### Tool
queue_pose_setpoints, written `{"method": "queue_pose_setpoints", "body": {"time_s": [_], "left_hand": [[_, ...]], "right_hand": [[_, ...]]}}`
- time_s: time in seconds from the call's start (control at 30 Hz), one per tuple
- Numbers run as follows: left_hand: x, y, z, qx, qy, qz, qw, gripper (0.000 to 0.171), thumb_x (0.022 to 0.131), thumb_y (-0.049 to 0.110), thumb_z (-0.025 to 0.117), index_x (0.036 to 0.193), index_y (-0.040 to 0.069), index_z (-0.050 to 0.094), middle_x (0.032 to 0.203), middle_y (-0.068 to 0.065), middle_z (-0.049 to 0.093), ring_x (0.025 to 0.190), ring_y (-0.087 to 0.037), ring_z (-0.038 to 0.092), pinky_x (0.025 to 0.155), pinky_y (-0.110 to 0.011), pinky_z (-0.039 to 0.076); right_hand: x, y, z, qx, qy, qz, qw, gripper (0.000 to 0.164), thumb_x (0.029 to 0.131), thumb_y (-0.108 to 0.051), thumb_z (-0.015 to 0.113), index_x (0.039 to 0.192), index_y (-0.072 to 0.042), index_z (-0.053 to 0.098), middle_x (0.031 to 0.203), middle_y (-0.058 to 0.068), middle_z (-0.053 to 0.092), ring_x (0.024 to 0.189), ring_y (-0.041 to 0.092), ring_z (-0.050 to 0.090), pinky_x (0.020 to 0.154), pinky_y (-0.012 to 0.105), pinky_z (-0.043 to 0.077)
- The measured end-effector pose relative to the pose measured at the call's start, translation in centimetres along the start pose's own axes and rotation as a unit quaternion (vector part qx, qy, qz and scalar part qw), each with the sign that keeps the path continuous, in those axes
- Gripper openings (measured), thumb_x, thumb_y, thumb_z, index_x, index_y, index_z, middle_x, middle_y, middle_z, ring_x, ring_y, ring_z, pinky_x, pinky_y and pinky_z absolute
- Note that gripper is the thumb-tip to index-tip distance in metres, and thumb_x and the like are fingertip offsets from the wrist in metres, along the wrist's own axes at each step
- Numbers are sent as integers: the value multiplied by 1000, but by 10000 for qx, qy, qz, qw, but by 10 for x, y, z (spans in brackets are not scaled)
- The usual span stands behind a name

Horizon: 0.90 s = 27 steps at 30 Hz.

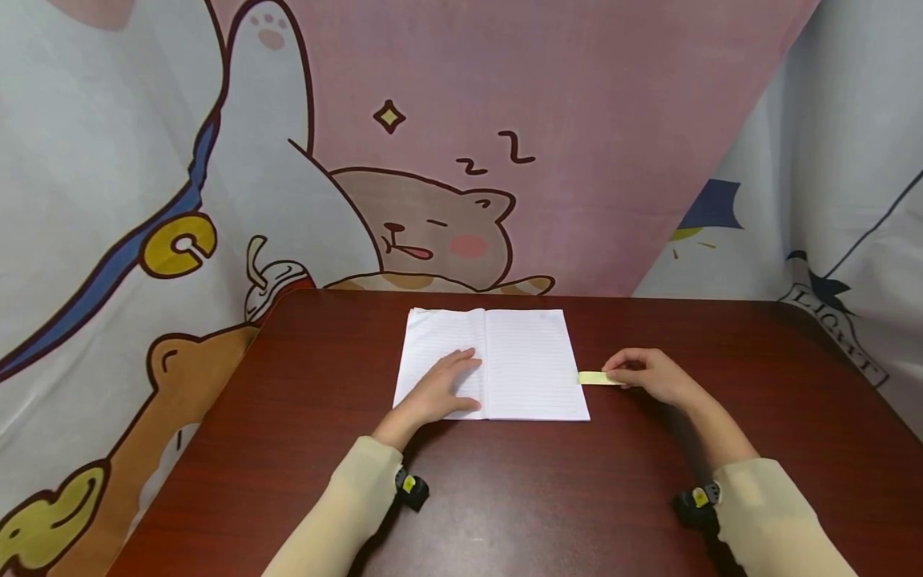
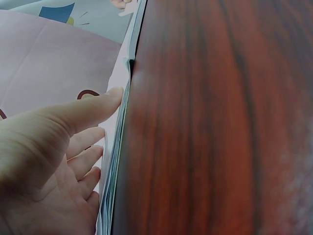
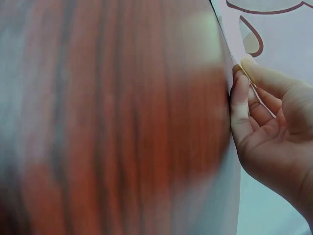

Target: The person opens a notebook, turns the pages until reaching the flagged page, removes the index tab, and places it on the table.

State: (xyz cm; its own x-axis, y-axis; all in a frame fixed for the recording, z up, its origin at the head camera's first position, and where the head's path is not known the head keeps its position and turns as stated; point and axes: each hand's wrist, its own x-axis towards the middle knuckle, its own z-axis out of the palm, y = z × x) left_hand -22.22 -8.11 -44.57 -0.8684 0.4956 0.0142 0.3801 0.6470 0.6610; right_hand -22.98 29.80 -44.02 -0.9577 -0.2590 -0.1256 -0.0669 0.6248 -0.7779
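Observation:
An open notebook [image 1: 534, 361] with lined white pages lies on the table. My left hand [image 1: 440, 390] rests on its left page, fingers spread and thumb near the centre fold. In the left wrist view, the thumb [image 2: 105, 104] and fingertips meet the page close to the notebook's near edge [image 2: 116, 171]. Beyond the right page, my right hand [image 1: 652, 375] pinches a pale yellow paper strip [image 1: 597, 378] between thumb and fingers. The strip's left end is right at the notebook's right edge; its other end is hidden in the fingers.
The dark red-brown wooden table [image 1: 490, 497] extends around the notebook on all sides. Behind it hangs a cloth [image 1: 577, 160] printed with cartoon animals. A small black device [image 1: 413, 489] is strapped at the left wrist, and another black device [image 1: 695, 506] at the right.

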Motion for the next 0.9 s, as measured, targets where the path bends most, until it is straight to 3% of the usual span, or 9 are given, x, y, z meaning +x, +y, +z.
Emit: {"method": "queue_pose_setpoints", "body": {"time_s": [0.3,0.67,0.9], "left_hand": [[0,-2,1,-8,23,23,10000,68,82,14,81,142,1,52,158,-15,39,149,-37,28,122,-52,25],[1,-6,1,96,-99,54,9999,70,82,16,81,143,1,50,159,-15,37,150,-36,29,122,-49,26],[-2,-8,-6,336,114,381,9986,69,82,14,81,142,-1,50,157,-18,39,147,-34,35,120,-47,30]], "right_hand": [[-4,5,-5,-277,158,-91,9994,16,94,-11,67,102,2,70,93,12,69,74,11,60,67,25,54],[-11,8,-11,-914,324,116,9952,18,94,-19,69,102,-3,71,98,14,68,74,15,61,66,29,51],[-19,10,-27,-1257,554,232,9902,27,100,-28,62,110,-4,69,108,19,67,76,19,61,66,31,45]]}}
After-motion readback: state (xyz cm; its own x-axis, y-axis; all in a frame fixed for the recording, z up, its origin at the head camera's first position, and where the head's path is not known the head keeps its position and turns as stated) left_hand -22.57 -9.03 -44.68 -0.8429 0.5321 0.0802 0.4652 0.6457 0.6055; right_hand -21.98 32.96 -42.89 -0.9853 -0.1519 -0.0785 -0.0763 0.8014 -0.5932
